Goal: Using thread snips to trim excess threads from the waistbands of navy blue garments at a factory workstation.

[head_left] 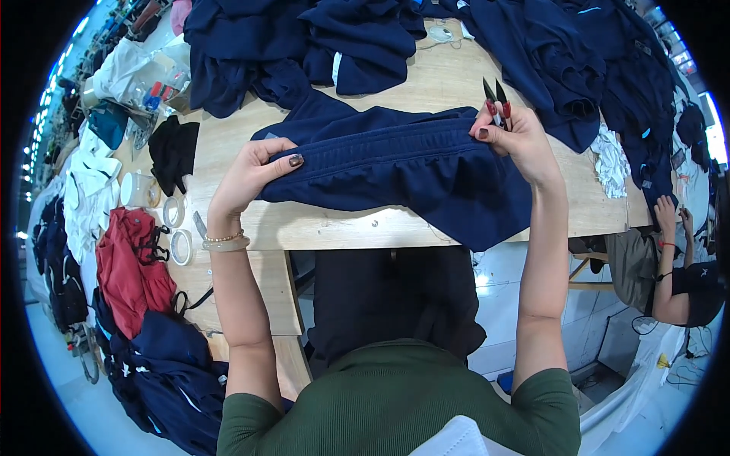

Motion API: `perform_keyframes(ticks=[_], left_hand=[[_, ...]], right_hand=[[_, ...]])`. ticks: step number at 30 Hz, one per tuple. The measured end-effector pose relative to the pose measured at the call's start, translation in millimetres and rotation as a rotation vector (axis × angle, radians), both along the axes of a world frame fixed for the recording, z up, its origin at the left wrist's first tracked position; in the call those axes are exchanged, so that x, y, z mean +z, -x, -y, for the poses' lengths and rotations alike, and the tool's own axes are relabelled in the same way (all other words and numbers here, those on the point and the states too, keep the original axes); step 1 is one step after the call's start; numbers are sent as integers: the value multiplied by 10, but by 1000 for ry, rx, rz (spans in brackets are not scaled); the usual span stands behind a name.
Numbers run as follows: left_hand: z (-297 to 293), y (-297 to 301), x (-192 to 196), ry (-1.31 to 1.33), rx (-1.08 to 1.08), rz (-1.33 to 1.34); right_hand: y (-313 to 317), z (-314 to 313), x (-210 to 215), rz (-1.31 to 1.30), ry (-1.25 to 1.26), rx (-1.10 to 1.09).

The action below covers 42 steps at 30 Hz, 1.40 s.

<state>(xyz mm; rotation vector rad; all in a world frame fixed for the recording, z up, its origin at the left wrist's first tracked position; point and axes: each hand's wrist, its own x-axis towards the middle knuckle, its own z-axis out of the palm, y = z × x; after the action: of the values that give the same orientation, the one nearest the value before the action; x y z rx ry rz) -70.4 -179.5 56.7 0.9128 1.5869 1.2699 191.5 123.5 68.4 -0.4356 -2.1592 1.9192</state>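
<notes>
Between my hands a pair of navy trousers (449, 178) is stretched out by its gathered elastic waistband (372, 150). The waistband runs straight across, while the cloth below hangs in folds over the table's front edge. My left hand (255, 171) pinches the left end, thumb on top. At the right end, my right hand (521, 140) grips the waistband between thumb and fingers. Tucked in that same hand are red-handled thread snips (497, 105), their dark blades pointing away from me and apart.
Navy garments (357, 45) lie heaped at the table's far side, with more (563, 68) at the right. Tape rolls (181, 247), a red garment (133, 266) and black cloth (173, 152) lie to the left. At the far right a co-worker's hands (669, 216) touch navy cloth.
</notes>
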Motion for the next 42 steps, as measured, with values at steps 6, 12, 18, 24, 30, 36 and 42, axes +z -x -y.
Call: perform_keyframes(ticks=[6, 12, 18, 24, 30, 36, 42], left_hand=[[-8, -13, -48, -9, 0, -70], [-23, -92, -45, 57, 8, -139], [-217, -466, -17, -47, 162, -920], [-905, -1073, -46, -428, 33, -598], [-996, -1192, -244, -384, -39, -68], [-934, -1235, -187, -354, -67, -124], [-837, -1211, -42, -260, -176, -23]], right_hand=[[68, 181, 15, -126, 10, -136], [40, 220, 49, -200, -15, -112], [140, 479, 24, -213, -326, -177], [192, 614, 14, -114, -271, -64], [69, 603, -18, 55, -163, -281], [-300, 607, 56, -89, -140, -348], [-470, 724, 149, -99, -171, -298]])
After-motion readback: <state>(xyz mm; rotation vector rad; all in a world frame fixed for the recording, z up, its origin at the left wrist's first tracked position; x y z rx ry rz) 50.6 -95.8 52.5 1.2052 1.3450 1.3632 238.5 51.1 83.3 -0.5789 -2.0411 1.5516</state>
